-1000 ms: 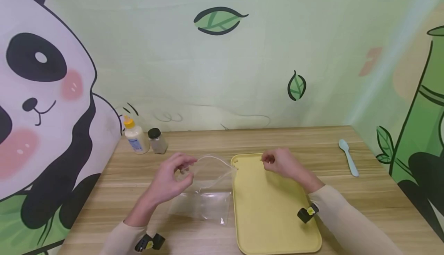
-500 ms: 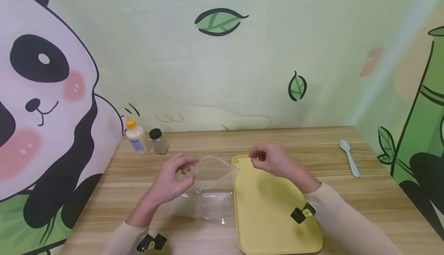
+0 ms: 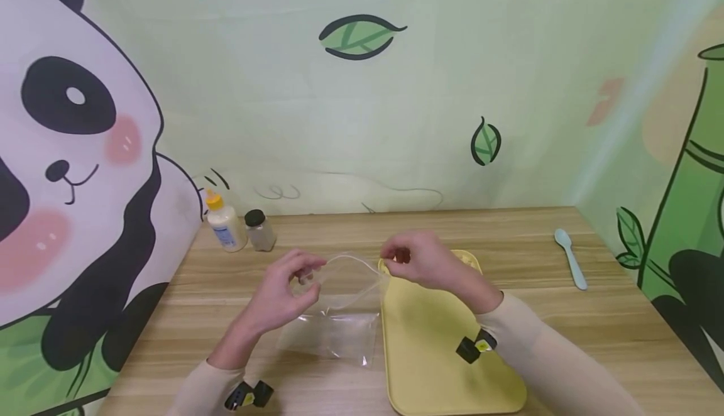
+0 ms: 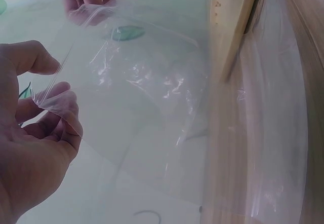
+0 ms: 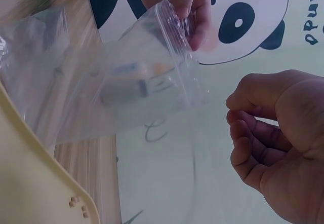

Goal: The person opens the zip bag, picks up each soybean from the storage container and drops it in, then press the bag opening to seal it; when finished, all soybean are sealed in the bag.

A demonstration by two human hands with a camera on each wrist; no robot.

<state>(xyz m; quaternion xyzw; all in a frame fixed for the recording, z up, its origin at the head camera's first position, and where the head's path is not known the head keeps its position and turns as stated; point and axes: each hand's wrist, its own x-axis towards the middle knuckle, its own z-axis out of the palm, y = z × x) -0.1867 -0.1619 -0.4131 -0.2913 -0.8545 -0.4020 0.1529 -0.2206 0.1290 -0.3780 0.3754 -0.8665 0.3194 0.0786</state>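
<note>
My left hand holds a clear zip bag by its mouth edge; thumb and fingers stand apart and the mouth gapes. In the left wrist view, the bag film lies over the curled fingers. My right hand hovers above the far end of a yellow tray, close to the right corner of the bag's mouth. Its thumb and index fingertips meet in the right wrist view; anything tiny between them cannot be made out. Small brown bits lie in the tray's corner.
At the back left stand a white bottle with a yellow cap and a small jar with a black lid. A light blue spoon lies on the wooden table to the right. A printed panda cloth backs the table.
My right hand has moved left along the tray's far edge to the bag's mouth, fingertips still pinched together. My left hand and the bag have stayed almost in place.
</note>
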